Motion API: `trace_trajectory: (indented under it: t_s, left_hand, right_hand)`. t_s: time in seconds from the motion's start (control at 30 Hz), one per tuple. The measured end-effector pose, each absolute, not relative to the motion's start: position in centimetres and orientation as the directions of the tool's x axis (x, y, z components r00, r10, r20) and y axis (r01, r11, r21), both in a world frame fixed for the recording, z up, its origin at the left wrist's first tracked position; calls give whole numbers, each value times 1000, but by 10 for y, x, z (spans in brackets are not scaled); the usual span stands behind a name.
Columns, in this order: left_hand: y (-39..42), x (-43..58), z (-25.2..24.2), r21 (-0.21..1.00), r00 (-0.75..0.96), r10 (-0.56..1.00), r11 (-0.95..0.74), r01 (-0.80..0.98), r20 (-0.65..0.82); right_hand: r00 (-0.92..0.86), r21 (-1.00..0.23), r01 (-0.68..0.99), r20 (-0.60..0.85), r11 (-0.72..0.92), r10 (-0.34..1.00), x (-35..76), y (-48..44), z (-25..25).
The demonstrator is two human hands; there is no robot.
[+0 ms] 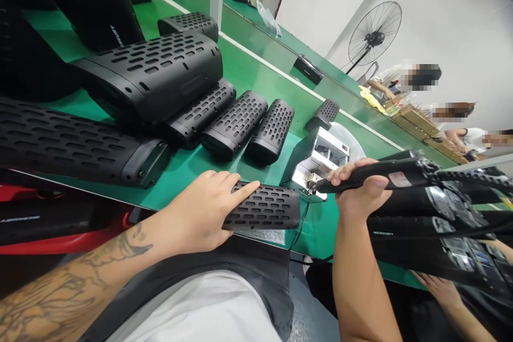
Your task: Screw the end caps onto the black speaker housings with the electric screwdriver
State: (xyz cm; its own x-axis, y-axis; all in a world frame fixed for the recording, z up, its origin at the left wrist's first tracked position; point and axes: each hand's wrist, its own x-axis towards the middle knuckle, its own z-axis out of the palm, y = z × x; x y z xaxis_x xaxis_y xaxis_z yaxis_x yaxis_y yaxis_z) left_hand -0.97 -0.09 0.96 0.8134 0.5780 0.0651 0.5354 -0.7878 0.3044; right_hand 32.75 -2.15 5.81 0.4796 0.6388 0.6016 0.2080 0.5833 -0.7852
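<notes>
Left hand (204,208) lies closed over the near end of a perforated black speaker shell (262,207) resting at the green bench's (256,72) front edge. Right hand (358,189) is wrapped around a black electric screwdriver (372,173), tip at a small metal fixture (316,163) beside the shell.

Near cover (264,207) on bench (256,72) edge, L of fixture (320,163), cover row (236,123) behind

Matt black perforated plastic cover (264,206) – smooth green bench mat (256,72), shiny metal feeder box (318,163)

Black perforated cover (262,207), flat at edge of green bench (248,72), black electric screwdriver (372,173), held level, tip pointing left
</notes>
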Motion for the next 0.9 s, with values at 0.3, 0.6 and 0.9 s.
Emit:
trace_trajectory:
  t_s: [0.3, 0.6, 0.9]
  left_hand:
    - [-2, -9, 10, 273, 809, 587, -782, 560, 22]
    - [-2, -10, 8, 285, 800, 597, -778, 560, 60]
    - [-2, -9, 10, 312, 799, 596, -777, 546, 86]
  right_hand:
    - [519, -767, 222, 616, 602, 593, 328, -44, 60]
    - [538, -746, 257, 639, 615, 550, 326, -33, 59]
    - [525, -775, 221, 606, 592, 598, 325, -43, 62]
